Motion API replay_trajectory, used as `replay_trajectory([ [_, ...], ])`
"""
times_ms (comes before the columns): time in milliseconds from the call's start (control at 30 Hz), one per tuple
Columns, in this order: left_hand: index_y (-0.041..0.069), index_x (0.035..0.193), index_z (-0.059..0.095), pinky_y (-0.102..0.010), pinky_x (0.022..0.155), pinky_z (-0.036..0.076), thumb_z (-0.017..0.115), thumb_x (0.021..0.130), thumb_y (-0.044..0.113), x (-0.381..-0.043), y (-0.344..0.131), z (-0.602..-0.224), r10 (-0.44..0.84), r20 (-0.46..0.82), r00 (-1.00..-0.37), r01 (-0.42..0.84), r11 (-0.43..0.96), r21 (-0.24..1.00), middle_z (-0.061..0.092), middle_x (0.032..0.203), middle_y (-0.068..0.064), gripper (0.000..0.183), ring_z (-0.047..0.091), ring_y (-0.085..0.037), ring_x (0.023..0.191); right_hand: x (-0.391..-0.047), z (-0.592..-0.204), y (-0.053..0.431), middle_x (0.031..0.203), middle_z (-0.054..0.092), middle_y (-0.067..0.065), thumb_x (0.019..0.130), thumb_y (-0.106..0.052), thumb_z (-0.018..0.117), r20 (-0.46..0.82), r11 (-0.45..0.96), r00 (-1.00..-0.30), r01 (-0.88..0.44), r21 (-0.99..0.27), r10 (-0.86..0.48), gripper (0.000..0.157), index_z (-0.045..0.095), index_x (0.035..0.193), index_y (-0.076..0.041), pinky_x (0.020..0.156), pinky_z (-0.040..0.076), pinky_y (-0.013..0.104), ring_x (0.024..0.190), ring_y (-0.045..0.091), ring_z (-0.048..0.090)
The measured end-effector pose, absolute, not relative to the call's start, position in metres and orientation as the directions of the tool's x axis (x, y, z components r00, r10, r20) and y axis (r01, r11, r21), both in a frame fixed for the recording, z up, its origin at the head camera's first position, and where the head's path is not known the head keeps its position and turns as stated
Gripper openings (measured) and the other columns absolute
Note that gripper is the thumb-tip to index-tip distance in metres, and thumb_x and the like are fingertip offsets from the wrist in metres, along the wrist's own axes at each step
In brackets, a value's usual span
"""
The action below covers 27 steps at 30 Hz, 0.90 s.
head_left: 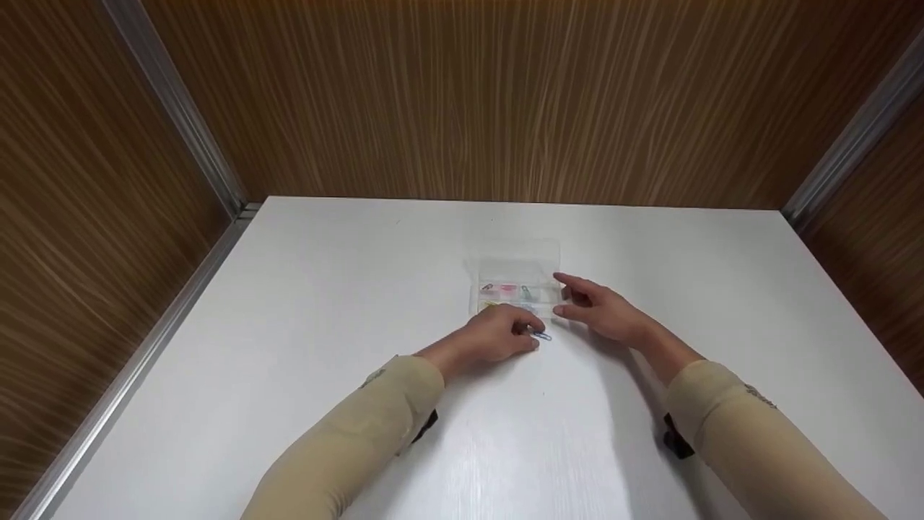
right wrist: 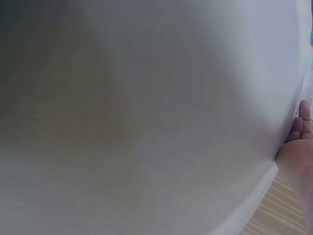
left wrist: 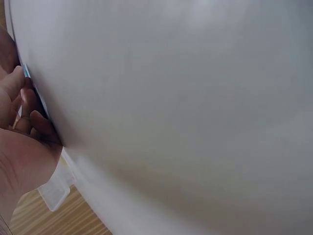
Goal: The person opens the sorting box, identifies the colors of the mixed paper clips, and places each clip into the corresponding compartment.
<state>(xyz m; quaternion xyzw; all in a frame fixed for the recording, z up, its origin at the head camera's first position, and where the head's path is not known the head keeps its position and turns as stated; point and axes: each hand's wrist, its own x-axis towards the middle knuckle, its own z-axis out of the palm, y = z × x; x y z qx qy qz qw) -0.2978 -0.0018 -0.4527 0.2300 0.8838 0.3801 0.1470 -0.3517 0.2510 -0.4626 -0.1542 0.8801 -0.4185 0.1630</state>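
Note:
A clear plastic compartment box (head_left: 474, 296) stands on the white table with its transparent lid (head_left: 530, 251) raised toward the back. Inside it lie a dark paper clip (head_left: 487, 287), something pink (head_left: 508, 288) and a green paper clip (head_left: 525, 292). My left hand (head_left: 498, 334) is just in front of the box, its forearm hiding none of it but its knuckles covering the front compartments. Between thumb and forefinger it pinches a blue paper clip (head_left: 543, 336). At the box's right side, my right hand (head_left: 610, 312) has thumb and forefinger extended, fingertips right at the edge.
The white table (head_left: 346, 289) has wood-grain panels (head_left: 462, 101) behind and at both sides. Metal rails (head_left: 191, 108) run along the panel corners. A dark strap (head_left: 676, 437) shows under the right sleeve, and another (head_left: 426, 427) under the left.

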Motion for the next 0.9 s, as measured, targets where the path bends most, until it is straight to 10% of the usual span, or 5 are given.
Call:
replay_trajectory([
  [900, 0.020, 0.113, 0.083, -0.026, 0.071, 0.041, 0.076, 0.099, 0.022, -0.300, 0.013, -0.456, 0.416, -0.083, -0.906, 0.251, 0.684, 0.685, 0.065, 0.085, 0.010, 0.016, 0.053, -0.008, 0.077, -0.351, -0.464, 0.251, 0.154, 0.044, 0.015, 0.102, -0.044, 0.072, -0.149, 0.602, -0.902, -0.140, -0.786, -0.404, 0.075, 0.038, 0.166, -0.025, 0.123, 0.024, 0.056, 0.137, 0.032, 0.038],
])
